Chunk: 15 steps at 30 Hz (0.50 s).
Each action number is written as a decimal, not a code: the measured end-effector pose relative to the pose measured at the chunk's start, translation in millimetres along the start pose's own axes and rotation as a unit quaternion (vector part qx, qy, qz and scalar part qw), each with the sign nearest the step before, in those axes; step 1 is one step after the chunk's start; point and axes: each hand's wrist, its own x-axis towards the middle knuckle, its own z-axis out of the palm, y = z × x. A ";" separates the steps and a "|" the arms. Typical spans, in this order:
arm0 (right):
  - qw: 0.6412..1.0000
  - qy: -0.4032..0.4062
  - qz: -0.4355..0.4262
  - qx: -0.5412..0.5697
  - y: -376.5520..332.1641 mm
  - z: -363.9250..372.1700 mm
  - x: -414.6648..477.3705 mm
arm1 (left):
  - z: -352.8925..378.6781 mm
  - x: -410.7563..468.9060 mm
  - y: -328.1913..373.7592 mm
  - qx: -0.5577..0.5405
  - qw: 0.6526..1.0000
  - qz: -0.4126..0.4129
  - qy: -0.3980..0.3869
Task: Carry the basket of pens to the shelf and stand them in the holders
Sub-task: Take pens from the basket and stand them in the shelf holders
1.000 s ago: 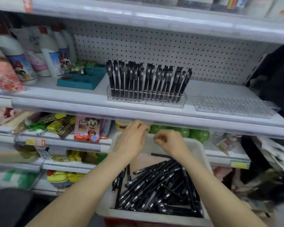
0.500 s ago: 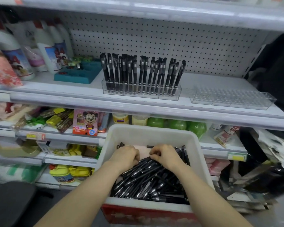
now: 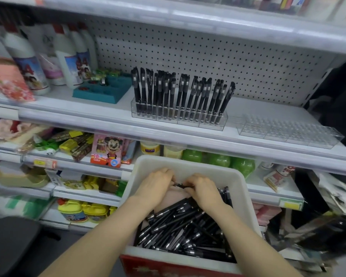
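A white basket (image 3: 188, 163) sits low in front of the shelves, holding several loose black pens (image 3: 180, 224). Both my hands are inside it near its far wall. My left hand (image 3: 156, 183) and my right hand (image 3: 203, 189) have curled fingers and together hold one black pen (image 3: 180, 185) between them. On the shelf above stands a clear holder (image 3: 178, 117) filled with several upright black pens. To its right lies a second clear holder (image 3: 288, 131) with no pens in it.
White bottles (image 3: 68, 56) and a teal tray (image 3: 102, 91) stand at the shelf's left. Below are snack packs, a cartoon box (image 3: 108, 151) and green bottles (image 3: 218, 159). Dark clutter crowds the right side. A dark seat (image 3: 10, 244) is at lower left.
My hands dropped from the basket's far rim into the pens, then shifted toward the far wall and took hold of one pen. The view also moved a little.
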 end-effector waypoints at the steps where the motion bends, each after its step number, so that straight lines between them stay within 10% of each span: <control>1: 1.000 0.016 0.002 0.017 0.7 -6.1 2.0 | -5.2 2.2 0.4 -0.023 0.999 0.013 0.034; 7: 0.979 0.140 0.053 0.141 -12.7 -63.5 30.7 | -71.6 30.4 -8.3 -0.040 0.967 0.051 0.245; 15: 0.920 0.287 0.029 0.265 -70.6 -146.4 88.7 | -113.7 77.8 -51.6 0.085 0.957 0.052 0.272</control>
